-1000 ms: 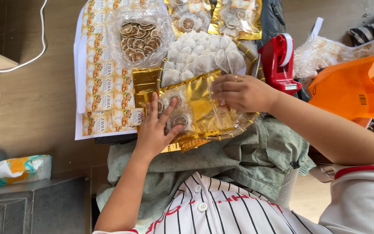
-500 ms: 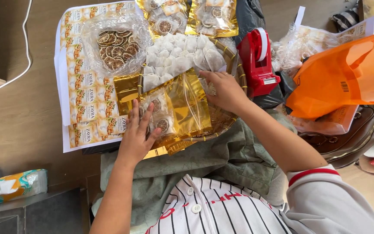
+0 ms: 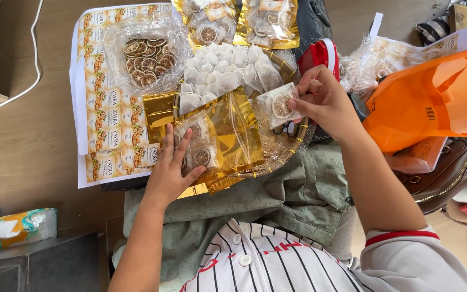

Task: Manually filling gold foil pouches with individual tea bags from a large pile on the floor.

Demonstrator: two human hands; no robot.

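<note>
The orange bag [image 3: 439,97] is cut by the right edge; the left hand [image 3: 171,170] hides part of the gold pouch [image 3: 228,135].

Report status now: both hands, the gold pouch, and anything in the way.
Left hand flat on gold pouch, pinning it. Right hand pinches small sachet with dried citrus slice. Pile of white sachets beyond the pouch.
</note>
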